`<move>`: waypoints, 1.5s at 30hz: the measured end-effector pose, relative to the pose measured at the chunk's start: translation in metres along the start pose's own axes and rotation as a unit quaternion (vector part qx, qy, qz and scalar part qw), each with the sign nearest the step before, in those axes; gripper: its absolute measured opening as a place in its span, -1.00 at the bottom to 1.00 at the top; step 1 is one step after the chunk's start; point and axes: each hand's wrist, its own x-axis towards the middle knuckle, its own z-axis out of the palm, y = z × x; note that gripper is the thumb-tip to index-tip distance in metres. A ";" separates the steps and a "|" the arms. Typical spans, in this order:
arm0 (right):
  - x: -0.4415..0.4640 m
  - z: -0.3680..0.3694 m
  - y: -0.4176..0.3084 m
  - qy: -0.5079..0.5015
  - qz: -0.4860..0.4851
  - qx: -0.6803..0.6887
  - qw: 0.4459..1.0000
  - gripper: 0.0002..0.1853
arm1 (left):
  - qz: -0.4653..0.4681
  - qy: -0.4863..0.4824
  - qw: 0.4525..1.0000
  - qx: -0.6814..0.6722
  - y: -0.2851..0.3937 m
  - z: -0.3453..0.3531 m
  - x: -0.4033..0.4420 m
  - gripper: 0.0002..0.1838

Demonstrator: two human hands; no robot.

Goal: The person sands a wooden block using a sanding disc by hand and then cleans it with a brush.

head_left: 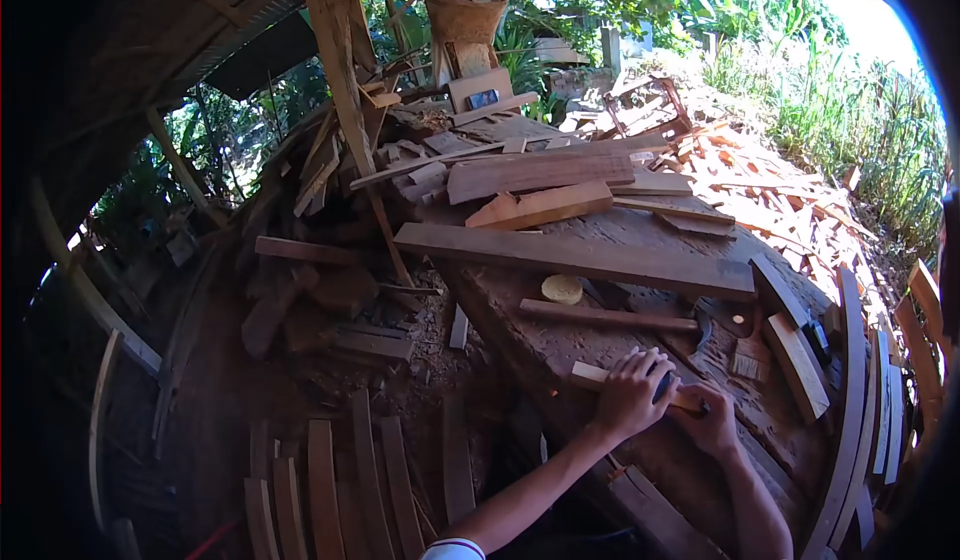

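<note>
My left hand (pixel 632 398) is closed over a short pale wood strip (pixel 588 374) on the rough wooden workbench (pixel 530 338). A dark object (pixel 662 386) shows beside its fingers; I cannot make out its kind. Just to the right, my right hand (pixel 708 420) has its fingers curled at the strip's near end, partly hiding it. Behind both hands lies a hammer (pixel 605 314), its metal head toward the right. A flat paintbrush (pixel 750 358) rests right of the hammer head, and a round yellow object (pixel 562 288) sits behind the handle.
A long plank (pixel 580 258) crosses the bench, with stacked boards (pixel 540 175) behind it. Several curved wood pieces (pixel 848 410) stand at the right, and upright slats (pixel 322 485) at the lower left. A slanted post (pixel 340 70) rises at the back left.
</note>
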 end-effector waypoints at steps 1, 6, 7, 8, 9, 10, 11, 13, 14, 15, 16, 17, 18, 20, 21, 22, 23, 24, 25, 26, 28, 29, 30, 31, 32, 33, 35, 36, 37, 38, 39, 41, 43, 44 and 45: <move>0.001 -0.002 -0.009 -0.011 0.001 0.011 1.000 -0.57 | 0.011 -0.002 1.000 0.003 0.000 -0.003 0.002 -0.69; 0.004 -0.026 0.012 -0.029 -0.107 -0.157 0.981 -0.58 | 0.046 0.046 0.998 -0.001 -0.003 0.004 -0.002 -0.71; 0.004 -0.025 0.015 -0.030 -0.103 -0.136 0.985 -0.59 | 0.019 0.020 1.000 -0.014 -0.001 0.003 -0.001 -0.73; 0.003 -0.022 0.014 -0.026 -0.097 -0.108 0.989 -0.60 | 0.020 0.022 0.999 -0.021 0.005 0.007 0.007 -0.73; 0.002 -0.021 0.011 -0.030 -0.076 -0.086 0.993 -0.64 | -0.022 0.000 1.000 -0.011 0.011 0.009 0.010 -0.74; -0.002 -0.017 0.014 -0.029 -0.068 -0.081 0.994 -0.64 | -0.064 -0.024 0.998 0.001 0.018 0.012 0.009 -0.75; -0.001 -0.015 0.023 -0.029 -0.077 -0.067 0.994 -0.67 | -0.049 -0.046 0.998 -0.012 0.027 0.021 0.010 -0.75; 0.001 -0.016 0.023 -0.022 -0.075 -0.024 0.997 -0.71 | -0.013 -0.017 1.000 -0.023 0.032 0.027 0.004 -0.75; 0.002 -0.018 0.018 -0.022 -0.075 -0.032 0.996 -0.71 | 0.017 0.014 0.999 -0.036 0.038 0.030 0.003 -0.75; 0.003 -0.021 0.013 -0.044 -0.082 -0.029 0.995 -0.71 | 0.046 0.027 0.998 -0.021 0.032 0.028 -0.001 -0.73; 0.000 -0.023 0.010 -0.067 -0.086 -0.022 0.994 -0.71 | 0.043 0.027 0.998 -0.027 0.028 0.023 -0.004 -0.73; 0.000 -0.016 0.014 -0.067 -0.097 -0.005 0.993 -0.71 | 0.079 0.003 0.996 -0.038 0.020 0.015 -0.007 -0.72; 0.000 -0.016 0.010 -0.065 -0.094 0.001 0.993 -0.71 | 0.117 -0.025 0.992 -0.044 0.010 0.005 -0.008 -0.72; 0.001 -0.014 -0.006 -0.092 -0.040 -0.032 0.994 -0.69 | 0.122 -0.036 0.992 -0.024 -0.011 -0.019 -0.011 -0.74; 0.002 -0.015 -0.006 -0.095 -0.049 -0.034 0.994 -0.66 | 0.088 -0.010 0.996 0.002 -0.021 -0.031 -0.012 -0.76; 0.004 -0.014 -0.005 -0.092 -0.048 -0.023 0.994 -0.66 | 0.054 0.021 0.998 0.028 -0.031 -0.041 -0.011 -0.78; 0.005 -0.015 -0.004 -0.083 -0.071 -0.036 0.993 -0.65 | 0.023 0.035 0.999 0.033 -0.037 -0.053 -0.012 -0.82; 0.005 -0.014 -0.004 -0.075 -0.092 -0.051 0.992 -0.65 | 0.024 0.028 0.999 0.036 -0.039 -0.052 -0.013 -0.82; 0.005 -0.012 -0.006 -0.082 -0.042 -0.029 0.995 -0.64 | 0.008 0.058 0.997 0.052 -0.039 -0.049 -0.015 -0.83; 0.005 -0.011 -0.006 -0.080 -0.043 -0.028 0.995 -0.64 | -0.007 0.094 0.993 0.068 -0.038 -0.045 -0.014 -0.84; 0.006 -0.012 -0.004 -0.088 -0.036 -0.028 0.995 -0.65 | 0.031 0.054 0.998 -0.014 -0.007 -0.017 -0.009 -0.80; 0.007 -0.015 0.003 -0.086 -0.040 -0.038 0.995 -0.65 | 0.104 0.016 0.993 -0.047 0.031 0.006 -0.013 -0.77; 0.001 -0.015 0.016 -0.076 -0.057 -0.031 0.995 -0.66 | 0.104 0.022 0.993 -0.053 0.034 0.010 -0.015 -0.77; 0.003 -0.019 0.020 -0.064 -0.075 -0.024 0.995 -0.67 | 0.108 0.008 0.991 -0.075 0.034 0.011 -0.013 -0.76; 0.007 -0.024 0.022 -0.063 -0.076 -0.030 0.995 -0.67 | 0.113 -0.009 0.989 -0.096 0.031 0.011 -0.010 -0.75; 0.007 -0.023 0.019 -0.077 -0.056 -0.032 0.995 -0.67 | 0.126 -0.011 0.988 -0.088 0.027 0.009 -0.012 -0.79; 0.004 -0.022 0.012 -0.088 -0.031 -0.039 0.995 -0.66 | 0.122 -0.022 0.990 -0.068 0.011 -0.009 -0.012 -0.81; 0.005 -0.022 0.008 -0.089 -0.026 -0.030 0.995 -0.66 | 0.125 -0.028 0.991 -0.046 0.001 -0.020 -0.009 -0.82; 0.004 -0.023 0.005 -0.094 -0.013 -0.035 0.995 -0.64 | 0.120 -0.038 0.991 -0.043 -0.012 -0.032 -0.008 -0.82; 0.004 -0.023 0.003 -0.097 0.000 -0.039 0.994 -0.62 | 0.073 -0.005 0.997 -0.011 -0.028 -0.042 -0.007 -0.82; 0.005 -0.023 0.004 -0.095 -0.011 -0.039 0.995 -0.60 | 0.029 0.029 0.999 0.023 -0.039 -0.049 -0.005 -0.83; 0.005 -0.022 0.001 -0.093 -0.001 -0.030 0.995 -0.60 | -0.013 0.037 0.998 0.043 -0.037 -0.048 0.000 -0.82; 0.003 -0.022 0.000 -0.087 0.012 -0.038 0.995 -0.62 | -0.025 0.056 0.997 0.049 -0.024 -0.032 0.000 -0.81; 0.002 -0.022 0.003 -0.088 0.009 -0.041 0.995 -0.62 | -0.025 0.060 0.997 0.048 -0.012 -0.020 0.000 -0.81; 0.002 -0.021 0.008 -0.085 -0.010 -0.041 0.996 -0.64 | 0.007 0.024 1.000 0.007 0.005 -0.007 -0.002 -0.80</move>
